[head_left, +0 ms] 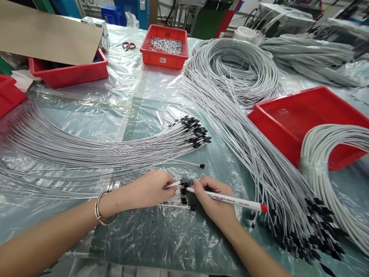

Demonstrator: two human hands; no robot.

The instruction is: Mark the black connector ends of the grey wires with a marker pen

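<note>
My left hand point(157, 187) is closed on a few thin grey cables whose black connectors point(183, 185) stick out past the fingertips. In my right hand point(216, 198) is a white marker pen point(236, 200) with a red end, its tip at those black connectors. Just below, a couple more cables with black connectors point(192, 207) lie on the plastic sheet. A single cable with a black connector point(202, 166) rests above the hands. Farther up lies a large bundle of grey cables point(115, 150), its black connectors grouped at the right end.
A second cable bundle point(245, 142) runs down the right side, near a coil point(230, 69). Another coil point(313, 154) overlaps a red tray point(288, 111). At the back are a red bin point(164, 59) of small metal parts, red-handled scissors point(128, 46) and a cardboard-covered red bin point(75, 75).
</note>
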